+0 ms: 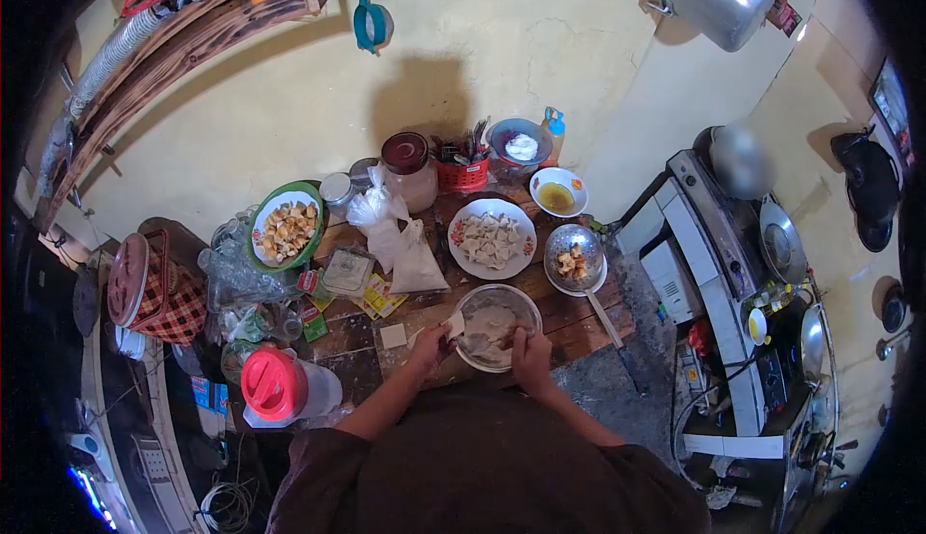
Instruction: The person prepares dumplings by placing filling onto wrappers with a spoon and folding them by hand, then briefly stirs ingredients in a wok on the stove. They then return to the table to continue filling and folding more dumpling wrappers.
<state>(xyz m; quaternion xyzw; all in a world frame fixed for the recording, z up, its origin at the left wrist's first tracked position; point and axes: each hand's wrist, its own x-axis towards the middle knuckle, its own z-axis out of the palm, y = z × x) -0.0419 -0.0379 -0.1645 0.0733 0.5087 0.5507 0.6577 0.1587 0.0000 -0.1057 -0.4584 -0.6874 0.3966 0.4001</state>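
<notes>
My left hand (pixel 433 346) is at the left rim of a metal bowl (pixel 536 308), its fingers closed on a small pale wrapper (pixel 454 325). Inside the bowl lies a greyish-white mixture (pixel 490 329). At the bowl's right side, my right hand (pixel 531 356) has its fingers closed; what they hold, if anything, is too small to make out. A square pale wrapper sheet (pixel 394 336) lies on the wooden table left of my left hand. Behind the bowl, a white plate (pixel 464 260) carries many folded pale pieces (pixel 491 241).
A skimmer (pixel 572 252) with browned pieces rests on a dish at the right. Plastic bags (pixel 417 261), a green-rimmed bowl (pixel 313 193) of browned pieces and a pink-lidded jug (pixel 273 385) stand left. A stove (pixel 712 225) stands at the right.
</notes>
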